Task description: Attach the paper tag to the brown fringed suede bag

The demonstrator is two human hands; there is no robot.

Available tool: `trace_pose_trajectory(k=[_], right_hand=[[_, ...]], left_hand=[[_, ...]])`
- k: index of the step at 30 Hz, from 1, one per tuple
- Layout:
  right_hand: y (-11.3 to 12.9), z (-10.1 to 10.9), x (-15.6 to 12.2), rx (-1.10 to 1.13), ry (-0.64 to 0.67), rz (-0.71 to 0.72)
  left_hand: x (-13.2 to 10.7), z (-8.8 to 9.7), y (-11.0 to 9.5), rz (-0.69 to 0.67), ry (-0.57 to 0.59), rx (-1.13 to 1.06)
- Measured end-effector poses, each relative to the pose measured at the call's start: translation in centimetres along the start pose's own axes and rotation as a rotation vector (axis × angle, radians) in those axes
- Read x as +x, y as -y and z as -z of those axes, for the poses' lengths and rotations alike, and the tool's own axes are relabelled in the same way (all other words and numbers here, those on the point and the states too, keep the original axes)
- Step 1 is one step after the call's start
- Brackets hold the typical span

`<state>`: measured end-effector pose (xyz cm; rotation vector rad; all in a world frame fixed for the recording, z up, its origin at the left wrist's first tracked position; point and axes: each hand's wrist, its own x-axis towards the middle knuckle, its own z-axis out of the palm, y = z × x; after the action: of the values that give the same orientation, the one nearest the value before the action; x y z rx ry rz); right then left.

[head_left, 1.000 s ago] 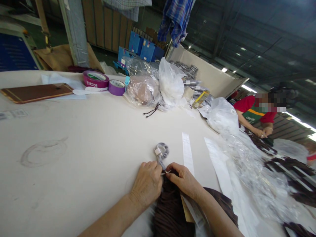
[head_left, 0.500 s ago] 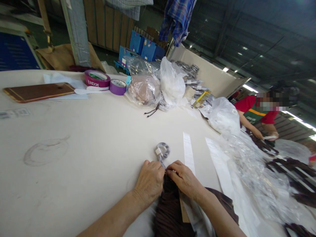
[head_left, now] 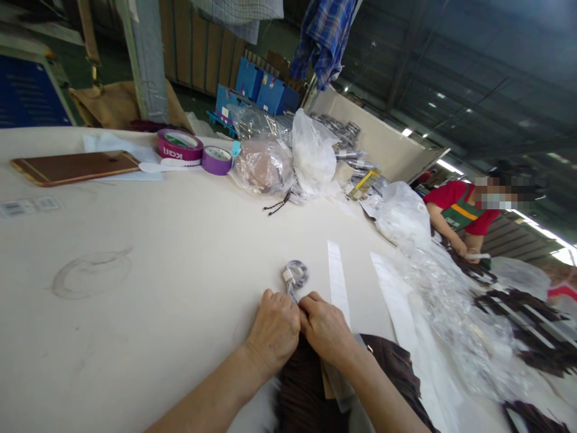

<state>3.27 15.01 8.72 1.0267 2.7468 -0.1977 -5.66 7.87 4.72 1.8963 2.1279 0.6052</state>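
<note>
My left hand [head_left: 274, 329] and my right hand [head_left: 328, 328] are closed and meet fingertip to fingertip at the top edge of a dark brown pleated garment [head_left: 295, 394]. Both pinch there, and the exact spot is hidden by the fingers. Just beyond the knuckles lies a small coil of grey cord [head_left: 301, 269] with a white tag around it; its tail runs in between my hands. Under my right wrist, a tan card [head_left: 328, 385] and clear plastic lie on the garment.
To the right lie white paper strips [head_left: 338, 279], crumpled plastic bags [head_left: 451, 300] and more brown garments [head_left: 527, 328]. Tape rolls [head_left: 216, 161], a phone [head_left: 76, 168] and a bagged tan item [head_left: 264, 165] sit along the far side. Beyond the bags, a co-worker [head_left: 460, 210] handles brown fabric.
My right hand has drawn in against my left, and its fingertips are now more hidden. The brown garment has shifted slightly left. The view has also swung a little.
</note>
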Motion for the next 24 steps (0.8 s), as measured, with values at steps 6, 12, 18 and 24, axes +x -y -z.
trace_pose_trajectory(k=[6, 12, 18, 24], right_hand=[[0.3, -0.2, 0.0, -0.033, -0.032, -0.071], [-0.5, -0.3, -0.6, 0.030, -0.043, -0.049], [0.1, -0.5, -1.4, 0.053, -0.354, 0.037], [0.3, -1.0, -0.5, 0.170, -0.352, 0.076]], left_hand=[[-0.1, 0.5, 0.6, 0.039, 0.001, -0.009], [0.2, 1.2, 3.6, 0.107, 0.000, -0.144], [0.6, 2.5, 4.8, 0.171, -0.013, -0.383], [0.6, 2.7, 4.8, 0.210, -0.062, -0.525]])
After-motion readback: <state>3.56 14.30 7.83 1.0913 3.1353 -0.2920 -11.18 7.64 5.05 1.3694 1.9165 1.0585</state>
